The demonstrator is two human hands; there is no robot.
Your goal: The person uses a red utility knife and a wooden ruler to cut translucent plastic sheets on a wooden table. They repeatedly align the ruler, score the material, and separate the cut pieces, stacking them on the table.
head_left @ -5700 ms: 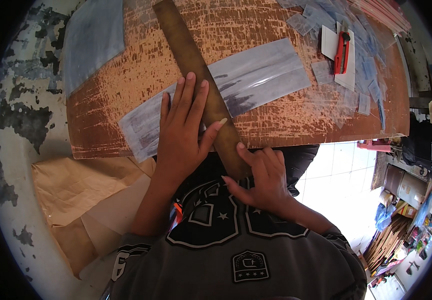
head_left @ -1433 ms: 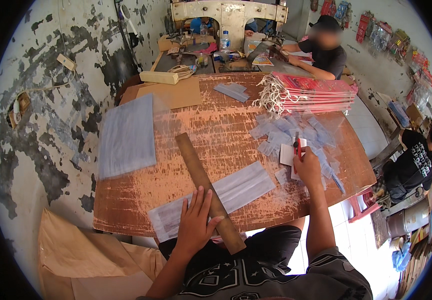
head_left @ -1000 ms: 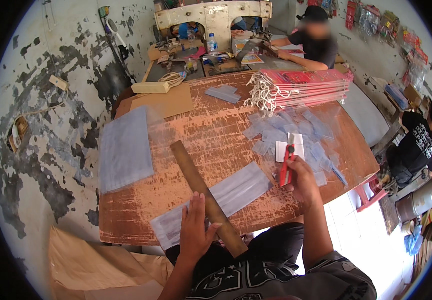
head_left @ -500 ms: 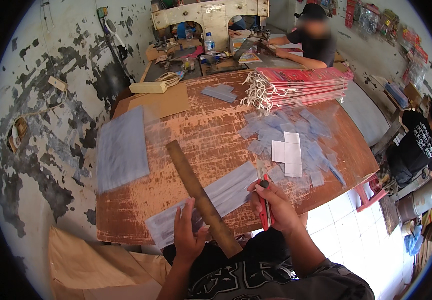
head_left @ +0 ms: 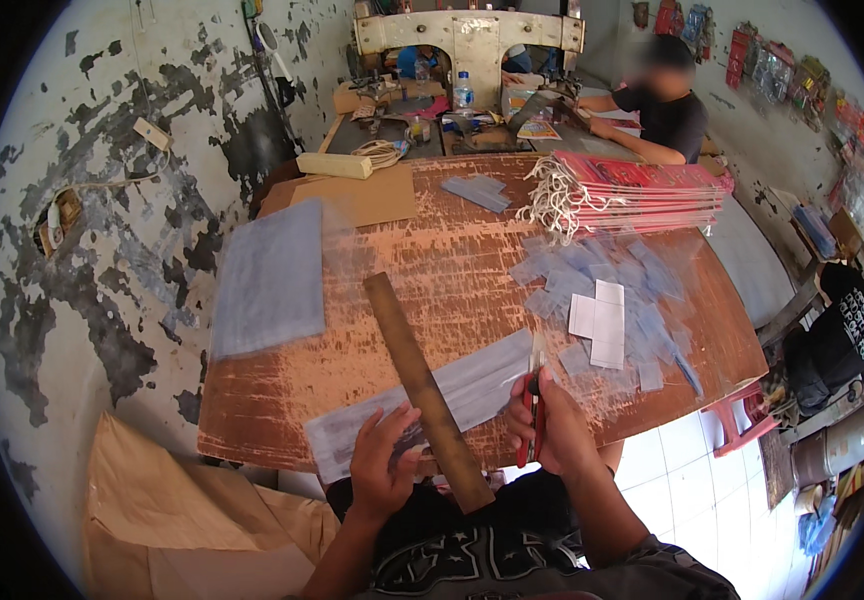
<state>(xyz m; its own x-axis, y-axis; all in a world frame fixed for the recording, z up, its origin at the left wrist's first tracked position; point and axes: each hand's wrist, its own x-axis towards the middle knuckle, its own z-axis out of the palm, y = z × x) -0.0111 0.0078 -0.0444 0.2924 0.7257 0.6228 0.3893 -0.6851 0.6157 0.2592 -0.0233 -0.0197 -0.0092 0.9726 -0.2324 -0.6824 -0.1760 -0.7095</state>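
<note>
My right hand point(head_left: 560, 425) is closed around a red-handled utility knife point(head_left: 538, 420), its blade pointing away from me just past the right end of a bluish translucent plastic strip point(head_left: 492, 370). Across that strip slants a long brown, worn straightedge point(head_left: 417, 375), its near end jutting past the table edge over my lap. Beside its left side is my left hand point(head_left: 384, 462), fingers apart and fingertips close to the edge; whether they touch it I cannot tell. Right of the knife lies a folded white paper piece point(head_left: 607, 325) on a scatter of small clear plastic pieces point(head_left: 562, 275).
A larger plastic sheet point(head_left: 270, 285) rests at the table's left, near brown cardboard point(head_left: 377, 195) and a power strip point(head_left: 335, 166). At the back right is a stack of red bags with white cords point(head_left: 642, 190). Two other people work beyond the worn wooden table point(head_left: 282, 400).
The whole view has shifted, so the table appears further right. My right hand has turned the knife more upright in its grip. My left fingers have spread toward the straightedge.
</note>
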